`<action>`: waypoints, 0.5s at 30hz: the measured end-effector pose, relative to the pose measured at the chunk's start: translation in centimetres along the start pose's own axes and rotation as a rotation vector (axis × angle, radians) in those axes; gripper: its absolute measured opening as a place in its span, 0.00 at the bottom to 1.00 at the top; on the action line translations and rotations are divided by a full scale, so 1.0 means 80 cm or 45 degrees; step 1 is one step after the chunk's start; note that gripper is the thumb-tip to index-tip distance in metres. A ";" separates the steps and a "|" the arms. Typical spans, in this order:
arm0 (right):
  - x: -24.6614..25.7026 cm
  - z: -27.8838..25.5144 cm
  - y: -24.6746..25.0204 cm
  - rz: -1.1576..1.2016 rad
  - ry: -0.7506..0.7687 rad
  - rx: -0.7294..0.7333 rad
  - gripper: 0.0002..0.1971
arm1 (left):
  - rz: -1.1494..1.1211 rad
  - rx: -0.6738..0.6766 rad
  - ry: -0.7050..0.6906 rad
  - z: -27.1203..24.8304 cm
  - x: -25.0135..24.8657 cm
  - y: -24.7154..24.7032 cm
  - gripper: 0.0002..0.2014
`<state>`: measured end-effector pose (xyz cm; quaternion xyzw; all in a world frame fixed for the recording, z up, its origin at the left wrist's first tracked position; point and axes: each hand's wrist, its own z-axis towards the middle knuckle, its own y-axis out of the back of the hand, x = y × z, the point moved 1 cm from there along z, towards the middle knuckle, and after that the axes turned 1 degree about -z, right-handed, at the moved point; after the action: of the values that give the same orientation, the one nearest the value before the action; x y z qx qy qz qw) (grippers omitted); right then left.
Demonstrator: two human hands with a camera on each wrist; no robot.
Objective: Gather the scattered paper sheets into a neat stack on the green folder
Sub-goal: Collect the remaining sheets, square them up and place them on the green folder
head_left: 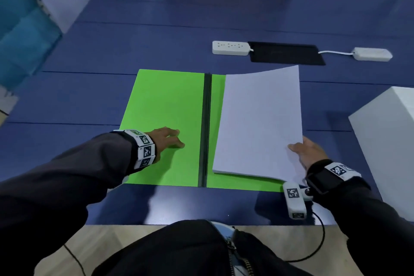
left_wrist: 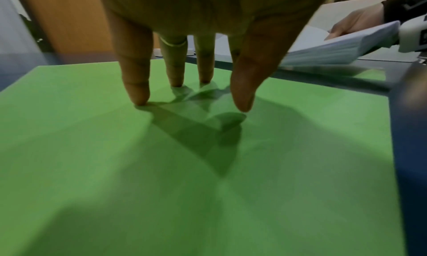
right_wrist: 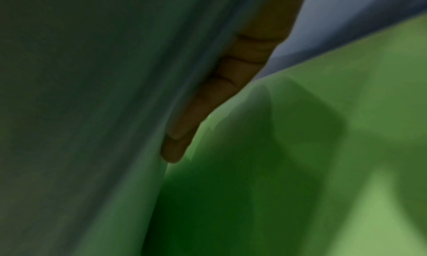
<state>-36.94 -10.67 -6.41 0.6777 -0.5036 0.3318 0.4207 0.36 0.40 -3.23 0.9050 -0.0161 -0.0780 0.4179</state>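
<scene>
White paper stack (head_left: 257,123) pinched by right hand (head_left: 308,152).

Both dark-sleeved arms reach forward over the surface's near edge. The left hand (head_left: 167,140) lies palm down, straight spread fingertips (left_wrist: 138,99) pressing down. The right hand (head_left: 310,152), toward the near right corner, pinches paper sheets (head_left: 259,123), thumb on top.

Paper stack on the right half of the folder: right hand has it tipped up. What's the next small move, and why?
Probably lower the paper stack flat onto the green folder and let go. The right hand holds its near right corner, fingers underneath, so that edge rides above the folder. The left hand presses the left half with straight fingers, keeping the folder from sliding.
</scene>
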 end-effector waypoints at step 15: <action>0.001 0.021 -0.049 -0.168 -0.054 0.127 0.12 | -0.279 -0.195 0.097 0.049 -0.071 0.014 0.36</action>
<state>-33.13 -11.70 -8.01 0.7366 -0.4493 0.3136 0.3965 -5.79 -2.72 -4.16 0.8690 0.1046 -0.0897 0.4752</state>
